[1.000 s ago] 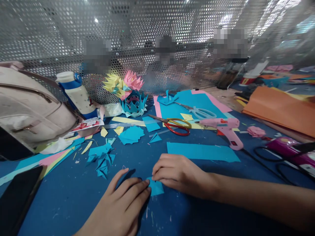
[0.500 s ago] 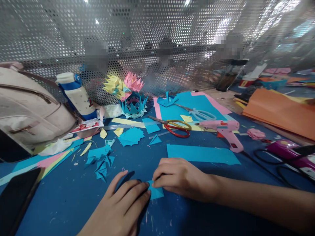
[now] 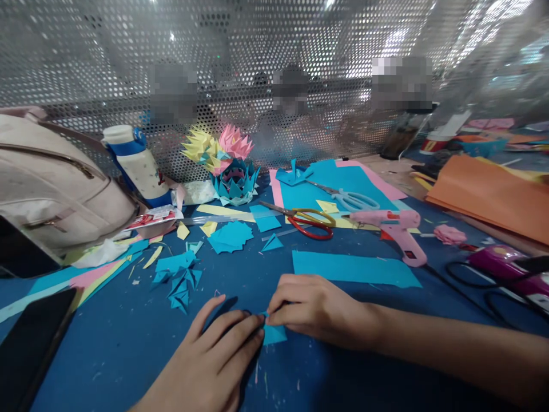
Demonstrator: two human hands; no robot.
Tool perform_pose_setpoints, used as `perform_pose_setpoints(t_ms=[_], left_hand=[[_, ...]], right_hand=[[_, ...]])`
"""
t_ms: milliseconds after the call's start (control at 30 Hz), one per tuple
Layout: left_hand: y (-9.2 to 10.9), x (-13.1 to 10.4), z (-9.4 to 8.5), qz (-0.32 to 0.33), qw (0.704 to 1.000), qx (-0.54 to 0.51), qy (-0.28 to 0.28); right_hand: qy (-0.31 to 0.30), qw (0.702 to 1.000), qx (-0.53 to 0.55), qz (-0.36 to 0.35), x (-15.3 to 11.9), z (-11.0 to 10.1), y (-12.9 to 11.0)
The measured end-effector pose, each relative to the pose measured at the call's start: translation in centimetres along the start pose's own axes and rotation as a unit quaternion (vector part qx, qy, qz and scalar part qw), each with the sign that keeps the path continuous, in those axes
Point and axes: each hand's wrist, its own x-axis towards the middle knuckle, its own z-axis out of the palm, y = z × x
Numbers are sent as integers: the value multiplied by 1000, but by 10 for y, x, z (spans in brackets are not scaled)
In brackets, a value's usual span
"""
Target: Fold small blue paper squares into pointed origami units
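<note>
A small blue paper piece (image 3: 274,335) lies on the dark blue table, partly covered by my fingers. My left hand (image 3: 218,352) rests flat with its thumb spread, its fingertips at the paper's left edge. From the right, my right hand (image 3: 315,309) pinches the paper's top edge between thumb and fingers. Folded blue triangles (image 3: 179,277) are clustered beyond my left hand. A blue paper strip (image 3: 354,268) lies just beyond my right hand. Farther back are red-and-yellow-handled scissors (image 3: 312,223) and a pink glue gun (image 3: 397,223).
Paper flowers (image 3: 234,182) and a white bottle (image 3: 137,166) stand at the back by a perforated metal wall. A bag (image 3: 55,183) and black phone (image 3: 36,343) are left. Orange paper (image 3: 489,194) and a purple device with a cable (image 3: 506,266) are right.
The fingertips of both hands have come closer together over the top of the small blue paper, covering more of it. The view has shifted slightly.
</note>
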Motion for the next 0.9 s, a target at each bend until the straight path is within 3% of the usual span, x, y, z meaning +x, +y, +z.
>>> perform_pose_setpoints(t_ms=[233, 467, 900], left_hand=[[-1, -9, 10, 9, 1000, -1, 0], [1, -5, 0, -4, 1000, -23, -20], [2, -4, -9, -19, 996, -57, -66]], right_hand=[[-11, 999, 50, 0, 0, -4, 3], [36, 990, 134, 1, 1, 0, 8], [8, 990, 141, -8, 3, -4, 11]])
